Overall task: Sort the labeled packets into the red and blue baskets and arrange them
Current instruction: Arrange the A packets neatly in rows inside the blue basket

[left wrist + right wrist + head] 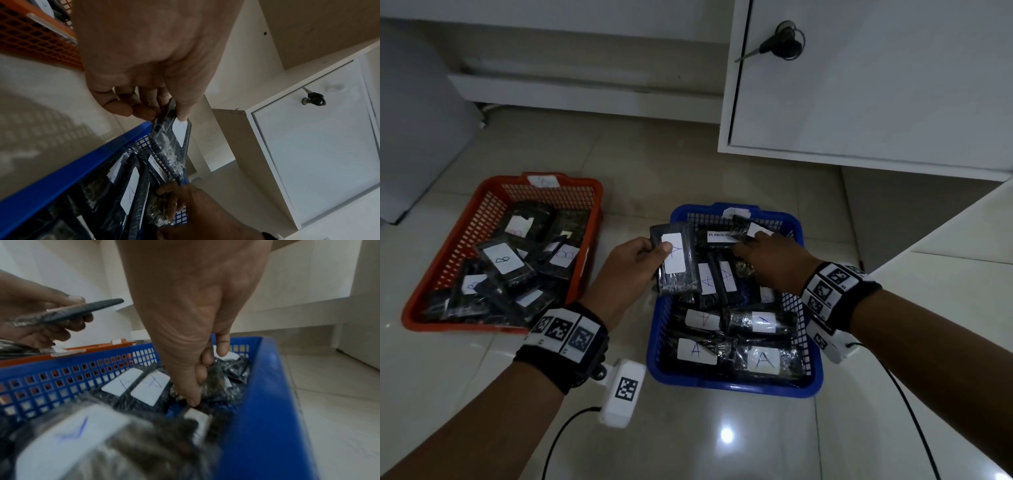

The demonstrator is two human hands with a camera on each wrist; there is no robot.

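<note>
The left hand point(631, 265) pinches an A packet point(675, 262), thumb on its label, just above the blue basket's point(736, 385) left rim. The right hand point(770, 258) reaches into that basket's far end, its grip curled down among the A packets point(732, 337) there; what it pinches I cannot tell. Left of the blue basket, the red basket point(452, 246) holds B packets point(506, 265) on the tiled floor point(722, 442).

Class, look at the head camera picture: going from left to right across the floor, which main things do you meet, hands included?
red basket → left hand → packet labelled A held in it → right hand, reaching into the blue basket
</note>
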